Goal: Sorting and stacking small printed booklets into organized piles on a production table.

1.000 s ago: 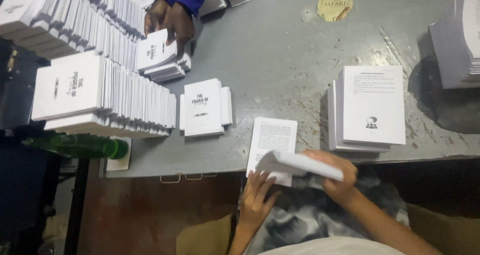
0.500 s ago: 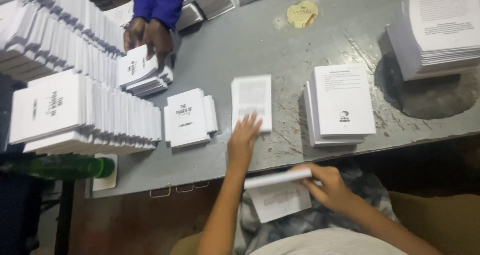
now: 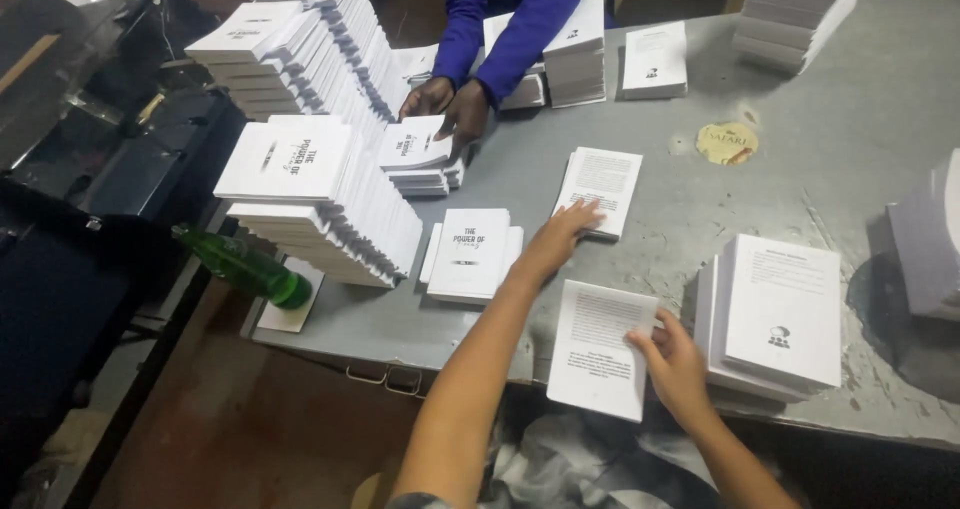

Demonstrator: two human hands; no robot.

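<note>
Head view: grey table (image 3: pixel 800 99), near edge runs across the bottom. Bare patch mid-table between the book stacks. Left hand (image 3: pixel 562 237) lies flat with fingers spread, fingertips pressing the lower edge of a white booklet (image 3: pixel 603 189) lying face down, nothing gripped. Right hand (image 3: pixel 676 361) pinches the right edge of a second white booklet (image 3: pixel 601 347), which overhangs the near table edge. Small stack (image 3: pixel 470 254) just left of the left wrist; taller stack (image 3: pixel 778 314) just beside the right hand. Co-worker's hands (image 3: pixel 452 109) on a far pile, well apart.
</note>
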